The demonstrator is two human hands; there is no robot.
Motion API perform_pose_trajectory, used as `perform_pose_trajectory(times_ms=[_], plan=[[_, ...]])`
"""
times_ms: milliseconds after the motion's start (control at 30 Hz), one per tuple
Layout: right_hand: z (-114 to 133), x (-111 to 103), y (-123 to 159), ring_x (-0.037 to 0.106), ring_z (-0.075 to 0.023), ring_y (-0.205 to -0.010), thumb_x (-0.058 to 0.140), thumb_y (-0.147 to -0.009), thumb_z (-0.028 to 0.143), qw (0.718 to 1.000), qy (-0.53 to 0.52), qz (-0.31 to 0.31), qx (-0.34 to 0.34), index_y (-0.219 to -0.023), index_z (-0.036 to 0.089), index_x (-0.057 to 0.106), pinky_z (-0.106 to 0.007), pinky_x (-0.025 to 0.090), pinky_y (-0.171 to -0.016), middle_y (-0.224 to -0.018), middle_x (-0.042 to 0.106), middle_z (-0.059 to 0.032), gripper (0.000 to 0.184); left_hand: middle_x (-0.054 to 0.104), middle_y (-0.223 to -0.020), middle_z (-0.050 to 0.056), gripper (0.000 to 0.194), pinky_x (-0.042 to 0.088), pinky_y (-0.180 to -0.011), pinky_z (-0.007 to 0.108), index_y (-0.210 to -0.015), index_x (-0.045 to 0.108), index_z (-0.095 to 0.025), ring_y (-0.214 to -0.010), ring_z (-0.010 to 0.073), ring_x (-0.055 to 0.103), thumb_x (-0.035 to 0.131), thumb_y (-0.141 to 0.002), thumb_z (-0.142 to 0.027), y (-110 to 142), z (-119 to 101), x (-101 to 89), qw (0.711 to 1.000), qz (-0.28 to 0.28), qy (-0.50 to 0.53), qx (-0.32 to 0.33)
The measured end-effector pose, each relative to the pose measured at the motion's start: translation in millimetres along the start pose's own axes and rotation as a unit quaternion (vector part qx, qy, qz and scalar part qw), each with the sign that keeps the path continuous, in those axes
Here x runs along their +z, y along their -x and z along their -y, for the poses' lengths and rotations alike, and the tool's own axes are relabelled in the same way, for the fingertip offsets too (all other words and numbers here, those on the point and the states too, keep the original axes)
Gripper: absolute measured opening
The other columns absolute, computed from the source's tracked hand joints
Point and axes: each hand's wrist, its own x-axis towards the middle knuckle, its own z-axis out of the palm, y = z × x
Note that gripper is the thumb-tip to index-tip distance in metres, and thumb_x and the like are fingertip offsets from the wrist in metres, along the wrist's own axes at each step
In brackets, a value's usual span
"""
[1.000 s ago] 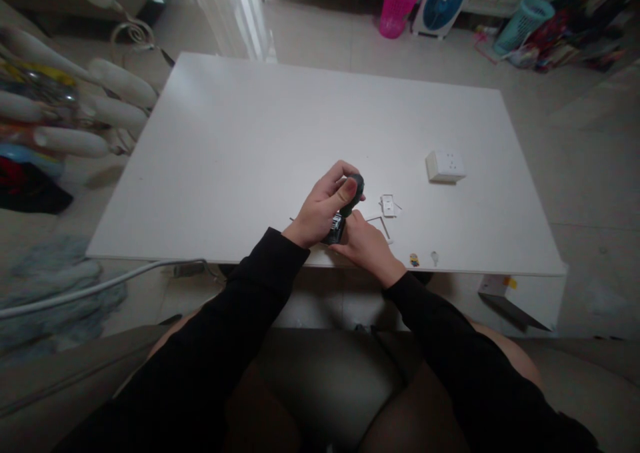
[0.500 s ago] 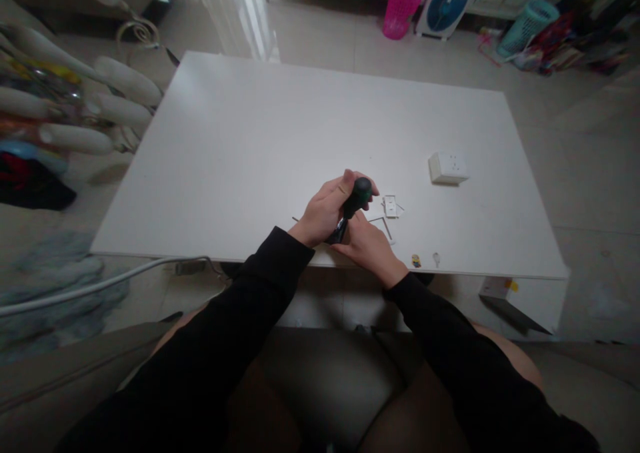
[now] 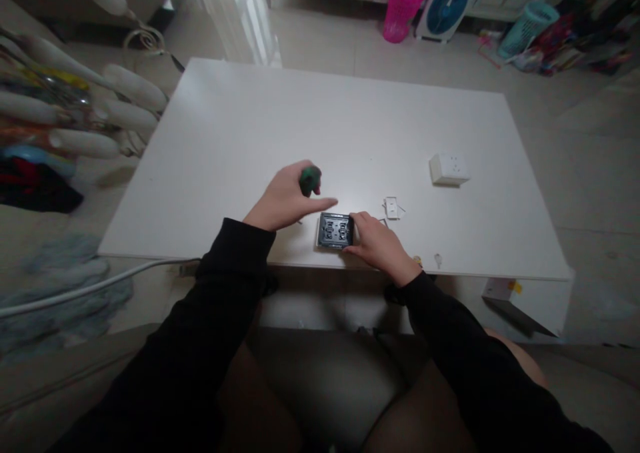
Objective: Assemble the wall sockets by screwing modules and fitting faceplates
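Observation:
My left hand (image 3: 287,196) is closed around a screwdriver (image 3: 310,180) with a green and black handle; its thumb points right and the shaft is hidden. To the lower right, near the table's front edge, lies a rectangular black socket panel (image 3: 335,231) with a pale rim, its inner side facing up. The fingers and thumb of my right hand (image 3: 373,241) grip the right end of this panel. Beyond the right hand lies a small white plastic piece (image 3: 391,207) with thin bits around it. A thin dark frame part (image 3: 383,223) shows partly behind the hand.
On the white table (image 3: 280,119), a white socket box (image 3: 449,169) stands at the right. Near the front edge are a small key-like item (image 3: 439,259) and a yellow trinket (image 3: 417,261). White lamp arms (image 3: 133,83) reach beside the left edge. A pink basket (image 3: 404,9) stands behind.
My left hand has lifted the screwdriver away from the socket panel and moved left. The panel, hidden before, now shows in my right hand's grip.

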Motion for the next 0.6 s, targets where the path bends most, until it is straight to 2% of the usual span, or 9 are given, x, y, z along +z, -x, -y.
perform_pose_trajectory(times_ms=[100, 233, 367, 467, 600], plan=[[0.2, -1.6, 0.3, 0.066, -0.0326, -0.114, 0.084, -0.079, 0.027, 1.000, -0.005, 0.002, 0.003, -0.129, 0.021, 0.054, -0.042, 0.055, -0.084, -0.127, 0.066, -0.0139, 0.058, 0.063, -0.079, 0.001, 0.045, 0.038, -0.062, 0.029, -0.083, 0.058, -0.019, -0.070, 0.0162, 0.055, 0.093, -0.057, -0.033, 7.1, 11.4, 7.5, 0.975, 0.117, -0.186, -0.008], [-0.8, -0.4, 0.2, 0.066, -0.0325, -0.114, 0.085, -0.079, 0.027, 1.000, -0.008, 0.003, 0.005, -0.131, 0.021, 0.053, -0.041, 0.055, -0.083, -0.128, 0.065, -0.0139, 0.061, 0.066, -0.091, 0.005, 0.050, 0.036, -0.063, 0.029, -0.091, 0.055, -0.020, -0.081, 0.0220, 0.061, 0.091, -0.060, -0.035, 17.3, 18.4, 20.7, 0.924, 0.206, -0.321, -0.011], [-4.1, 2.5, 0.4, 0.066, -0.0323, -0.113, 0.084, -0.080, 0.028, 1.000, -0.013, 0.001, -0.003, -0.131, 0.020, 0.053, -0.041, 0.055, -0.082, -0.127, 0.066, -0.0139, 0.060, 0.067, -0.107, 0.010, 0.047, 0.041, -0.068, 0.031, -0.101, 0.053, -0.019, -0.093, 0.0261, 0.065, 0.087, -0.070, -0.032, 26.0, 20.0, 28.5, 0.895, 0.242, -0.375, 0.005], [-4.2, 2.5, 0.4, 0.066, -0.0326, -0.113, 0.083, -0.081, 0.028, 1.000, -0.017, 0.004, -0.003, -0.132, 0.019, 0.053, -0.041, 0.055, -0.083, -0.128, 0.066, -0.0151, 0.060, 0.066, -0.111, 0.011, 0.038, 0.044, -0.071, 0.033, -0.104, 0.053, -0.019, -0.096, 0.0265, 0.065, 0.079, -0.078, -0.029, 29.0, 23.5, 30.2, 0.894, 0.243, -0.376, 0.022], [-1.1, 0.0, 0.0, 0.066, -0.0329, -0.114, 0.084, -0.080, 0.027, 1.000, -0.021, 0.006, 0.006, -0.132, 0.019, 0.054, -0.042, 0.055, -0.083, -0.131, 0.065, -0.0157, 0.060, 0.066, -0.109, 0.011, 0.036, 0.045, -0.071, 0.034, -0.103, 0.052, -0.019, -0.092, 0.0259, 0.065, 0.077, -0.078, -0.028, 28.2, 29.7, 30.6, 0.897, 0.243, -0.367, 0.027]])
